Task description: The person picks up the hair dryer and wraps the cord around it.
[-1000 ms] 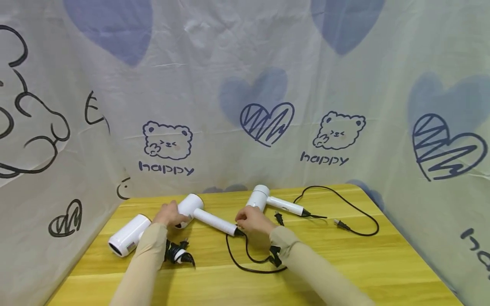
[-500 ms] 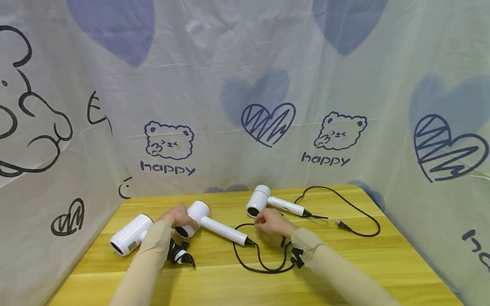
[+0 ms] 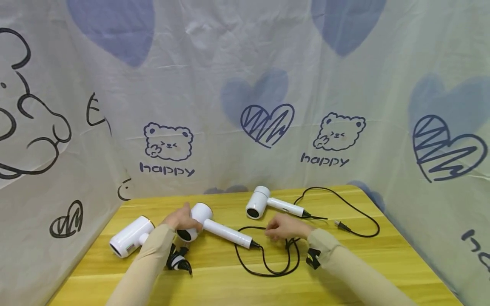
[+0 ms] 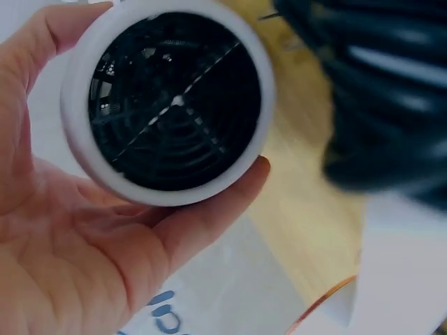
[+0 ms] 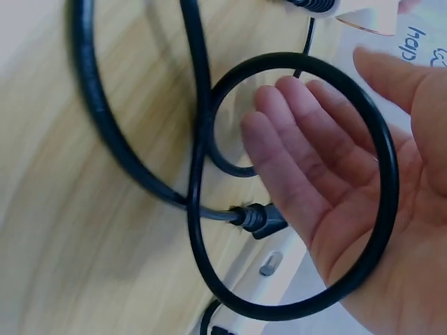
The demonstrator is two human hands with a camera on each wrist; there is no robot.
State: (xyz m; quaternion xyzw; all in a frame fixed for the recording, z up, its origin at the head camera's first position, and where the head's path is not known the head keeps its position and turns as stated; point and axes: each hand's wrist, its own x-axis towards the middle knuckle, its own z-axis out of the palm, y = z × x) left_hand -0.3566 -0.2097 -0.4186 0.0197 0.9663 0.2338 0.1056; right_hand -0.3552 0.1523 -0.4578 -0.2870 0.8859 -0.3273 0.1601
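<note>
My left hand (image 3: 180, 219) grips the barrel of a white hair dryer (image 3: 229, 233) at the middle left of the table. In the left wrist view the thumb and fingers curve round the barrel, whose dark round grille (image 4: 174, 105) faces the camera. The handle points right, and a black cord (image 3: 268, 275) runs from its end in loops on the table. Beside these loops is my right hand (image 3: 285, 227). In the right wrist view its fingers (image 5: 293, 167) are extended and slightly bent, seen through a cord loop (image 5: 392, 174), with a plug (image 5: 258, 218) near them.
Another white hair dryer (image 3: 130, 237) lies at the left, with a bundled black cord (image 3: 178, 259) by the left forearm. A third hair dryer (image 3: 285, 206) lies at the back right, its cord (image 3: 377, 221) curving to a plug (image 3: 342, 225). Printed cloth (image 3: 229, 85) surrounds the wooden table (image 3: 363, 259).
My left hand and the hair dryer have moved right and towards me. My right hand has moved right and nearer, away from the back hair dryer, and the looped cord has shifted right.
</note>
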